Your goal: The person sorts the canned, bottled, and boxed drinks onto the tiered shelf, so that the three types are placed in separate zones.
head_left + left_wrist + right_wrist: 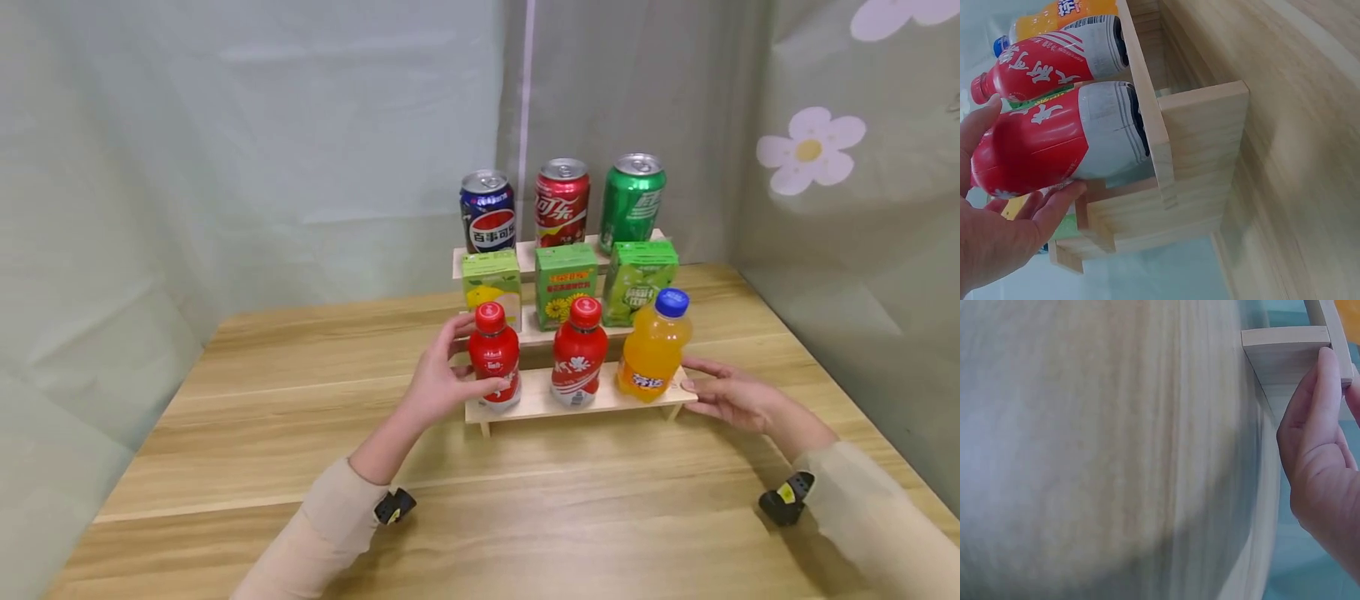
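Observation:
A three-tier wooden display rack stands on the table. At the left end of its lowest tier, my left hand grips a red-capped red bottle, thumb in front and fingers round the far side. That bottle stands upright, its base on or very near the board. My right hand pinches the right end of the same tier, its fingers at the board's edge. Between the hands stand a second red bottle and an orange soda bottle with a blue cap.
Drink cartons fill the middle tier: yellow-green, green with flowers and light green. Cans stand on the top tier: blue, red and green. Curtains hang behind the wooden table.

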Motion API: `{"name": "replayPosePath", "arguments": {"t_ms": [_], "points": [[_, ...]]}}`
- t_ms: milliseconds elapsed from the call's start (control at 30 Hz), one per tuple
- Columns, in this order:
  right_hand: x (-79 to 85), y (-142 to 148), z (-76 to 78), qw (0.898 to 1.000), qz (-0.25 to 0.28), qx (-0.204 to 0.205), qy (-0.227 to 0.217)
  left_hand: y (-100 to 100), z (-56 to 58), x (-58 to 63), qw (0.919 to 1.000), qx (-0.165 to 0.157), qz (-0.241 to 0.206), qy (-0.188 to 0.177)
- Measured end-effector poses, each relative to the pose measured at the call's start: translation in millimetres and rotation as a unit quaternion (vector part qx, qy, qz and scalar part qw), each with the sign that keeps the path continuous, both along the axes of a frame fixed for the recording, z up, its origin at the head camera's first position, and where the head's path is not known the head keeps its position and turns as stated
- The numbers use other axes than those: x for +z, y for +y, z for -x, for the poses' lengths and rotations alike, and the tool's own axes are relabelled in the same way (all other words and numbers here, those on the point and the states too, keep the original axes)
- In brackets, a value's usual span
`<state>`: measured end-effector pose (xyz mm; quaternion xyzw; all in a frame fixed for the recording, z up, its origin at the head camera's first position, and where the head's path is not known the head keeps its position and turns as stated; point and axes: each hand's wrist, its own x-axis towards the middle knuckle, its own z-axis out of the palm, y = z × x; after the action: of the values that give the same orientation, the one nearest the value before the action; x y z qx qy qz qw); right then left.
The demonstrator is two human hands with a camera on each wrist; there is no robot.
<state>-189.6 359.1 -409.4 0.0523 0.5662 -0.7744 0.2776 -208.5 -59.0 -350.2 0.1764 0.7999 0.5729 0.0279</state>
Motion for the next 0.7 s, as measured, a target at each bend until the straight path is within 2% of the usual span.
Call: {"name": "replayPosePath", "arguments": {"t_ms": [267, 367, 467, 533, 600, 667, 700], "points": [[4.1, 0.5, 9.1, 0.998, -0.064, 0.002, 0.008, -18.3, -1.0, 0.4, 0.9997, 0.013, -0.012, 0.017], [5.4, 2.0, 12.1, 0.993, -0.111, 0.019, 0.029, -29.8, -0.3, 1.6, 0.9992, 0.025, -0.006, 0.031], [8.2, 3.1, 12.3, 0.984, -0.169, 0.03, 0.049, -44.1, -0.4, 2.0, 0.998, 0.038, 0.002, 0.05], [11.7, 3.7, 11.7, 0.975, -0.207, 0.032, 0.07, -55.5, -1.0, 2.4, 0.9969, 0.049, 0.013, 0.06], [16.9, 3.5, 10.8, 0.962, -0.255, 0.029, 0.095, -67.9, -2.1, 3.5, 0.9948, 0.064, 0.031, 0.073], [23.8, 3.0, 10.0, 0.941, -0.313, 0.023, 0.127, -81.7, -2.6, 5.2, 0.9898, 0.086, 0.067, 0.091], [27.9, 3.1, 10.1, 0.926, -0.348, 0.018, 0.146, -89.0, -2.5, 6.4, 0.9854, 0.099, 0.094, 0.102]]}}
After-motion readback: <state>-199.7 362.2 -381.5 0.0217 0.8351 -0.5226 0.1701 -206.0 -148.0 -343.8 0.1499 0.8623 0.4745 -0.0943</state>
